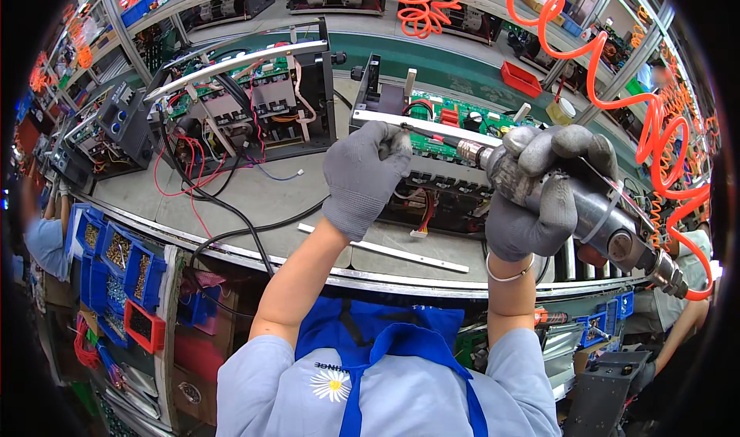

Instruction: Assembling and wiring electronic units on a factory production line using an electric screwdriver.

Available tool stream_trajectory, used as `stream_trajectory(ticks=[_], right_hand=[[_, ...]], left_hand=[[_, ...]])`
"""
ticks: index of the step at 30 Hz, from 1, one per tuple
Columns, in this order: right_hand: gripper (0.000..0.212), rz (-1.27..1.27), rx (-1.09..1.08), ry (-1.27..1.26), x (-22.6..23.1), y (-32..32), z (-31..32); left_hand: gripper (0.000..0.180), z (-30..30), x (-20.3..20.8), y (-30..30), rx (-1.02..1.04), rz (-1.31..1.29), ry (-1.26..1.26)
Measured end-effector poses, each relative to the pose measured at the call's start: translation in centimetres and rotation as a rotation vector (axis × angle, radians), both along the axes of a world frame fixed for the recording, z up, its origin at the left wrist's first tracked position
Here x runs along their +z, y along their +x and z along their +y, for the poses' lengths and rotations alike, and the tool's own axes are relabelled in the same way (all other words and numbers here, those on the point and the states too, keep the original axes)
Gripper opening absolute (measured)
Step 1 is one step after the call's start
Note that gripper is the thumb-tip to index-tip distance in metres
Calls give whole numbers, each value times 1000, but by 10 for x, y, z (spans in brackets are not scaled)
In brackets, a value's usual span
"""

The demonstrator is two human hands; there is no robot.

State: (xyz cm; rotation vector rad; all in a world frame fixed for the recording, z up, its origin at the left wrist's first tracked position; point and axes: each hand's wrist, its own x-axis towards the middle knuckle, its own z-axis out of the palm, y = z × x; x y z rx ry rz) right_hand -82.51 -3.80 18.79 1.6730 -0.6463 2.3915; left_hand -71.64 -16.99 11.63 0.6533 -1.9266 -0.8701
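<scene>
My right hand [539,198], in a grey glove, is closed around a dark air screwdriver [609,220] held nearly level. Its long bit [435,135] points left, its tip at a pale metal bar [455,136] along the top of an open machine chassis [435,176]. My left hand [366,179], also gloved, pinches at the bit's tip against the bar; whatever is between the fingertips is too small to make out. Behind the bar lies a green circuit board [486,121]. A loose flat metal bar [389,249] rests on the bench in front.
A second open chassis [247,102] with trailing wires stands at left, its black cable [239,217] crossing the bench. An orange coiled hose [593,67] runs down to the screwdriver. Blue screw bins [116,271] and a red bin [144,326] sit lower left. People work at both sides.
</scene>
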Motion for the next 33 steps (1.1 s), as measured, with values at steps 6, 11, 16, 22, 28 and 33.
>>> stream_trajectory(ticks=[6, 11, 16, 22, 28, 33], right_hand=[[50, 76, 7, 42, 2, -20, -13], [55, -62, 199, 38, 8, -20, -32], [55, -54, 245, 48, 12, -37, -37], [56, 44, 357, 111, 17, -54, -49], [56, 12, 504, 109, 23, -62, -70], [56, 33, 600, 104, 25, -66, -78]], left_hand=[[14, -1, 6, 2, 28, -16, -118], [13, -11, 9, 13, 18, -115, -231], [36, -30, 20, 33, 78, -342, -353], [47, -52, 46, 29, 41, -439, -408], [45, -64, 60, 21, -52, -750, -335], [39, -68, 67, 16, -50, -807, -428]])
